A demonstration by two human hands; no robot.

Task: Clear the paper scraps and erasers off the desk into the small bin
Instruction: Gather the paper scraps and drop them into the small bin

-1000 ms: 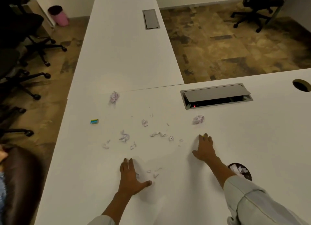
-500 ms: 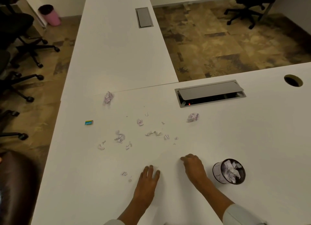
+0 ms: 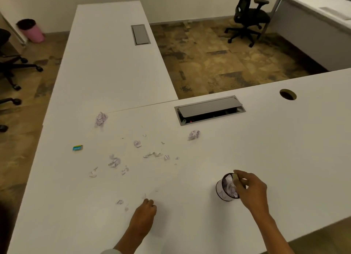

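A small black mesh bin [image 3: 223,192], stuffed with paper, stands on the white desk [image 3: 190,225] at the front right. My right hand [image 3: 251,191] hovers over its rim, fingers pinched on a small pale scrap [image 3: 235,177]. My left hand [image 3: 145,214] rests on the desk with fingers curled, next to tiny scraps [image 3: 120,202]. Several torn scraps [image 3: 114,161] lie scattered farther out. Two crumpled paper balls [image 3: 101,118] [image 3: 194,135] sit beyond them. A green-and-blue eraser [image 3: 77,147] lies near the left edge.
A half-open cable hatch [image 3: 209,112] and a round grommet hole [image 3: 288,94] are set into the desk behind the scraps. A second desk wing extends away. On the floor are a pink bin [image 3: 31,31] and black office chairs [image 3: 248,16].
My right hand drew back from the desk's middle, closed and moved right over the bin with a scrap. My left hand slid right and curled its fingers.
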